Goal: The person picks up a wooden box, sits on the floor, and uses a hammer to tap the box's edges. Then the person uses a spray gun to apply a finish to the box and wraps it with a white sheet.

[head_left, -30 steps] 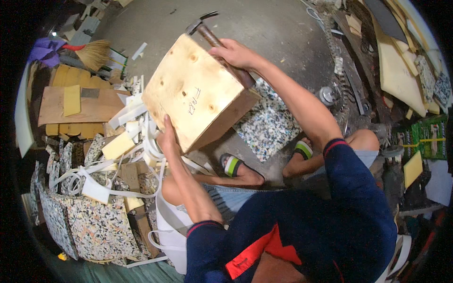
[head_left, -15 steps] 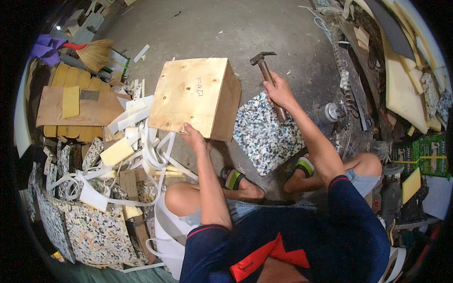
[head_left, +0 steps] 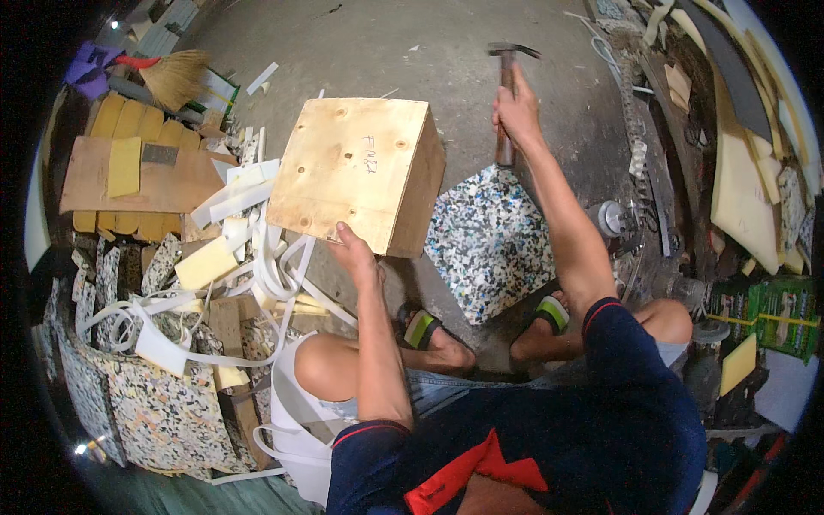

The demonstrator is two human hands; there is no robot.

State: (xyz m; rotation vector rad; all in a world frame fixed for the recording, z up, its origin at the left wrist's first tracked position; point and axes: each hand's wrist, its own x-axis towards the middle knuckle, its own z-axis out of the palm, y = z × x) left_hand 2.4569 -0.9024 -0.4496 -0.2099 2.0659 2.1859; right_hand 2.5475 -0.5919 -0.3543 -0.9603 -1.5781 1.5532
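My left hand grips the near edge of a plywood box, thumb on the panel facing me and the other fingers hidden beneath. That pale panel has several knots and some handwriting. The box is tilted, held up left of the speckled foam sheet. My right hand is wrapped round the wooden handle of a claw hammer, raised to the right of the box with its dark head pointing away from me. On the floor between my feet and the hammer lies a square speckled foam sheet.
White strips and foam offcuts are heaped at the left, beside thick speckled foam blocks. A straw broom lies at the far left. Foam sheets lean along the right, near a clear plastic container.
The hammer has risen away from me and slightly right in my right hand, its handle now nearly upright in view. The box has shifted only slightly in my left hand.
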